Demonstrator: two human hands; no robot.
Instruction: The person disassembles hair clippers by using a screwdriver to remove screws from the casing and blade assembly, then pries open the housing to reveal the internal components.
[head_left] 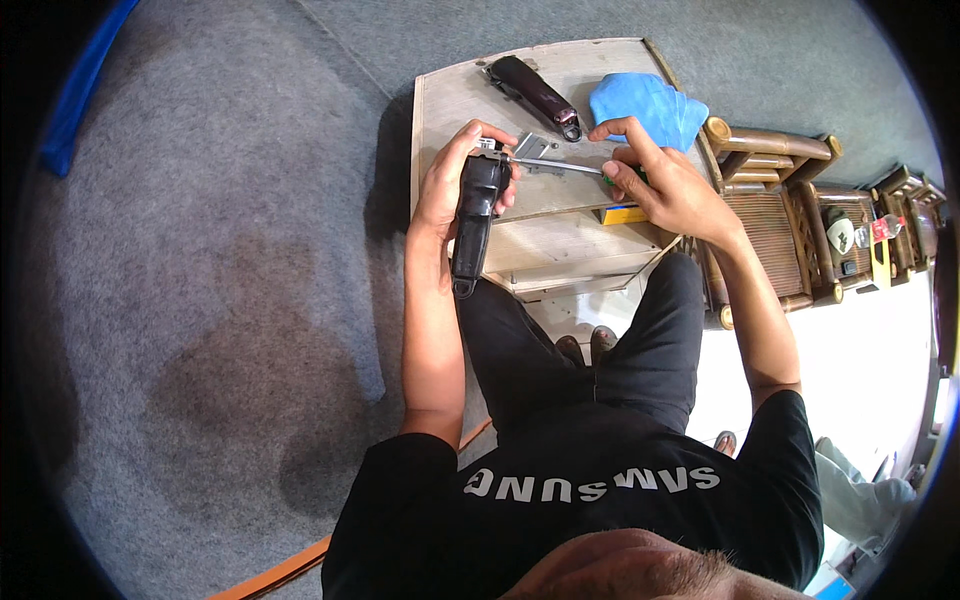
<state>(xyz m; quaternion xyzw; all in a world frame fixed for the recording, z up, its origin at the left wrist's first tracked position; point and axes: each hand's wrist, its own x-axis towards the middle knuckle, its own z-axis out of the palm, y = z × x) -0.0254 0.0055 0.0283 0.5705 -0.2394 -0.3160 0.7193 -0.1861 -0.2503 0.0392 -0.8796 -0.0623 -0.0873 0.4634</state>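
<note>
My left hand [437,198] is wrapped round a black hair clipper [474,220], its blade end pointing away from me and its tail hanging toward my lap. A screwdriver [562,164] is in my right hand [675,188], with the green handle mostly covered by my fingers and the index finger raised. Its steel shaft runs leftward and the tip meets the clipper's head. Beyond, a dark maroon clipper [537,92] lies on the wooden tabletop [450,92]. Small silver metal plates [532,147] rest just past the shaft, partly hidden by it.
A crumpled blue cloth [645,108] lies at the table's far right. Below the tabletop, a yellow and blue box [622,215] sits in an open drawer [560,245]. Bamboo chairs [765,225] stand to the right, one bearing a bottle [885,228]. Another person's foot [725,441] shows lower right.
</note>
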